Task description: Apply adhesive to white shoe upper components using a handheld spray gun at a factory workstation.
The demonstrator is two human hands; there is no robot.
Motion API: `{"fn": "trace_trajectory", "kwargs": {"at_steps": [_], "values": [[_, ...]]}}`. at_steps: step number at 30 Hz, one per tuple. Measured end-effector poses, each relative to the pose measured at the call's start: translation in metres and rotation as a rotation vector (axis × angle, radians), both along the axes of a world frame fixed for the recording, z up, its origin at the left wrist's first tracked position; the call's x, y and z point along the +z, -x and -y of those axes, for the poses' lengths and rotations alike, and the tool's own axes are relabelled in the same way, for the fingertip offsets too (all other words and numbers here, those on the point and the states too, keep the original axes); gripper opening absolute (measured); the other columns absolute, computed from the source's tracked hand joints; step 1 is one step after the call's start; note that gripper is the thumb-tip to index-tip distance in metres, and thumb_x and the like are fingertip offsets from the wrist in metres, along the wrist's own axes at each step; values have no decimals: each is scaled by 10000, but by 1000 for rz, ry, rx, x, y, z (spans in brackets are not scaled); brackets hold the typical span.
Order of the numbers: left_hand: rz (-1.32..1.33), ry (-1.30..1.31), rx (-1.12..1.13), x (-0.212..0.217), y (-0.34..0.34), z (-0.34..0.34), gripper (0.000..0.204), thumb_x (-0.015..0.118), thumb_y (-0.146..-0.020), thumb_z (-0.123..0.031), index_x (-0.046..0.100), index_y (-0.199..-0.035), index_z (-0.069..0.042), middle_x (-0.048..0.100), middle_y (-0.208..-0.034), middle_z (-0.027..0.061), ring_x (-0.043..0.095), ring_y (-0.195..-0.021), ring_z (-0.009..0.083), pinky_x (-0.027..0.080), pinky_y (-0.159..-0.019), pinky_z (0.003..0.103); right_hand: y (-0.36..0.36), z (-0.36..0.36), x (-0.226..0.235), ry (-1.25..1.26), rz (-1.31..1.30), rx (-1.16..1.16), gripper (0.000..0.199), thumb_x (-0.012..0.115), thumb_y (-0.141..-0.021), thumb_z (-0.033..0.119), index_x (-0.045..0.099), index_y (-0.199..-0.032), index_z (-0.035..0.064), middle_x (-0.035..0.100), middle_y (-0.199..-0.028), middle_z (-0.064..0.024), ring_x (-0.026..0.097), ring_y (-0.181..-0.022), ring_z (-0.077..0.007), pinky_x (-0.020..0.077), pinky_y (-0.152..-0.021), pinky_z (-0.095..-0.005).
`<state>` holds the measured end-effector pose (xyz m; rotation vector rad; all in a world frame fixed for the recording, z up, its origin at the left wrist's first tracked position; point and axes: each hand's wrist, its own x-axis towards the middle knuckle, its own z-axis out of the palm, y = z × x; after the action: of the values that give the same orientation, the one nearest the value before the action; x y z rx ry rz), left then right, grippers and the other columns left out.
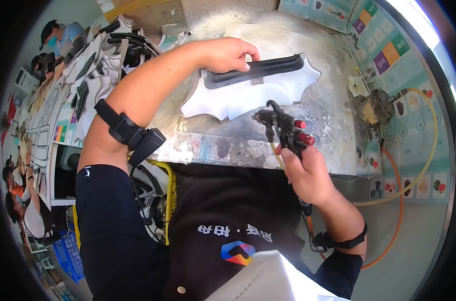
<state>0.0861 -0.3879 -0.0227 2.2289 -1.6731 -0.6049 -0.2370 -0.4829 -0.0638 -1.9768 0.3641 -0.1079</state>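
Note:
On the worktop lies a white panel [260,99] with curved, pointed edges. Along its far side sits a long black padded strip [278,65] with a raised rim. My left hand [225,54] reaches across from the left, its fingers bent and closed at the strip's far edge; part of the grip is hidden. In my right hand [306,173] is a black spray gun [286,128] with red knobs, held over the near edge of the worktop. Its head points toward the panel, apart from it.
White and black pieces [100,75] are heaped left of the worktop [228,145]. A yellow basket [171,200] with parts stands below its front edge. A crusted round fitting [373,108] and a yellowish hose [434,130] are at right, with an orange hose [401,200]. Other people work at far left.

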Motion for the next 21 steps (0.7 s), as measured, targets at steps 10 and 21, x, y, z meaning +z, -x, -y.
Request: {"fn": "trace_trajectory", "kwargs": {"at_steps": [10, 21], "values": [[19, 44, -29, -6, -5, -2, 355, 637, -959, -189, 593, -1291, -72, 606, -809, 52, 565, -777, 182, 471, -737, 356, -21, -33, 7, 19, 80, 139, 232, 567, -991, 199, 597, -1107, 0, 646, -833, -235, 646, -817, -439, 503, -736, -470], [-555, 336, 113, 2, 15, -66, 304, 710, -936, -186, 618, -1161, -4, 654, -847, 18, 581, -749, 109, 485, -679, 284, 53, 98, -45, 1051, 130, -411, 546, 564, -940, -43, 505, -1465, 94, 544, -1274, -192, 567, -1155, -386, 470, -978, -410]]}}
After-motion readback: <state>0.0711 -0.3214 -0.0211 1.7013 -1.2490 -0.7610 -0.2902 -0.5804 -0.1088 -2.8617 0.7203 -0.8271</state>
